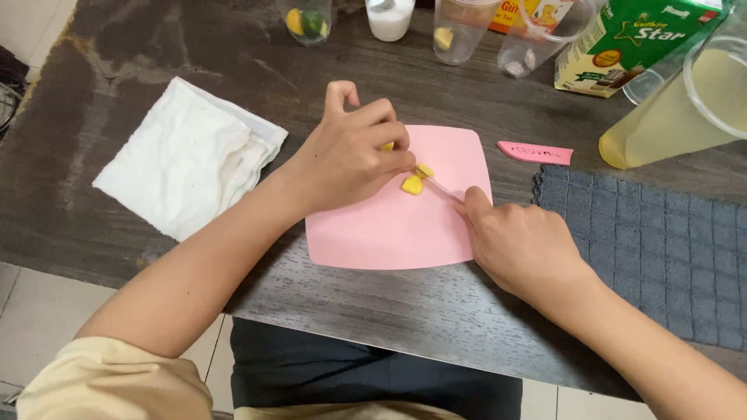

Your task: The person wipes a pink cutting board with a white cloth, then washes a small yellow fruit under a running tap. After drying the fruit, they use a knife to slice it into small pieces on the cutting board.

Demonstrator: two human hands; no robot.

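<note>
On the pink board [389, 233], near its upper middle, small yellow fruit pieces [412, 184] are pinned under the fingertips of the left hand [350, 155], whose fingers are curled down and closed over them; one more yellow bit [387, 146] is glimpsed between those fingers. Just beside the pieces, a thin pale blade [445, 189] is laid against them, its handle closed inside the right hand [521, 245], with the forefinger stretched along the top. The rest of the knife is hidden by that fist, so its shape cannot be told. The board is set flat on a dark wooden table [117, 70], at its near edge. To the left of the board a folded white cloth [187, 155] is spread, well apart from the hands. To the right a grey checked mat [646, 249] is laid, and just above it a small pink sheath [535, 152] is seen lying flat. Along the far edge are ranged a glass with fruit [305, 19], a white cup [389, 19], clear plastic cups [459, 31], a green and white carton [630, 43] and a jug of pale yellow liquid [685, 109].
</note>
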